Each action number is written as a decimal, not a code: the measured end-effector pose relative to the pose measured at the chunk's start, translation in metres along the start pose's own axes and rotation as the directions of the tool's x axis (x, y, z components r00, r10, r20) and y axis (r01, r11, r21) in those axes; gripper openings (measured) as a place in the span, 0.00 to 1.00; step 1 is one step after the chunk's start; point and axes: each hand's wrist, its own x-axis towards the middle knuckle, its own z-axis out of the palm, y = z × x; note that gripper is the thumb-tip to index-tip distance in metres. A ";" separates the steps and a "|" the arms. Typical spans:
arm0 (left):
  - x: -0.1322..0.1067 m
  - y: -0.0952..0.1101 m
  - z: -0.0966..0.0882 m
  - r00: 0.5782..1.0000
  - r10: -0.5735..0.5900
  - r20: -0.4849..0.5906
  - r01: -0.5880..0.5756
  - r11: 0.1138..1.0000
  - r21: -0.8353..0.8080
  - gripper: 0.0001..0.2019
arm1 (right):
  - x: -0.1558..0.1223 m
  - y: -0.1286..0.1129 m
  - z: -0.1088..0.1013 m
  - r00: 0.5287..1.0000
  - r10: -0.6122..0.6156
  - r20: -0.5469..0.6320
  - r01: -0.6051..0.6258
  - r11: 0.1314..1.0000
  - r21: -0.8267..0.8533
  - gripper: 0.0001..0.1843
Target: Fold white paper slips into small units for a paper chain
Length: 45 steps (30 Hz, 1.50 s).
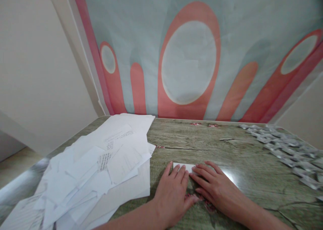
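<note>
- The slip (183, 166), a small white folded piece of paper, lies flat on the counter (202, 142). Only its far edge shows past the fingertips.
- The left hand (174, 189) lies palm down on the near left part of the slip. Its fingers (180, 174) are straight and close together and grip nothing.
- The right hand (214, 186) lies palm down on the near right part of the slip. Its fingers (202, 171) are flat and slightly spread, their tips touching the left hand's, and they press rather than hold.
- The step in hand looks like flattening or creasing the slip under both palms. How far the fold is finished cannot be told, as the hands cover most of it.
- Further handling calls for even pressure along the fold line, with one hand pinning the slip so it does not slide on the glossy counter and the edges stay aligned.
- A loose pile of sheets (101, 169), some with print, lies left of the slip, just beside the left wrist.
- A scatter of small folded pieces (287, 146) lies well to the right of the slip.
- A cloth (189, 62) with red arches hangs beyond the slip, at the counter's far edge.
</note>
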 end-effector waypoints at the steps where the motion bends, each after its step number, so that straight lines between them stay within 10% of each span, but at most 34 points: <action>1: 0.001 0.000 0.000 1.000 0.006 -0.002 -0.006 1.000 0.017 0.34 | 0.001 -0.001 0.000 1.000 -0.001 -0.006 0.001 1.000 0.001 0.20; 22: 0.002 -0.001 0.002 0.999 0.036 -0.001 -0.036 0.995 0.094 0.36 | -0.007 0.002 0.003 0.977 0.097 -0.188 -0.094 0.995 0.022 0.13; 34: 0.001 -0.001 -0.007 0.999 0.046 0.018 -0.046 0.998 0.044 0.31 | -0.003 0.002 0.005 0.993 0.063 -0.096 -0.057 0.996 0.069 0.12; 45: 0.000 -0.002 -0.001 0.994 -0.082 0.069 0.051 0.926 0.373 0.30 | 0.001 0.002 0.001 0.995 0.058 -0.081 -0.052 0.996 0.079 0.12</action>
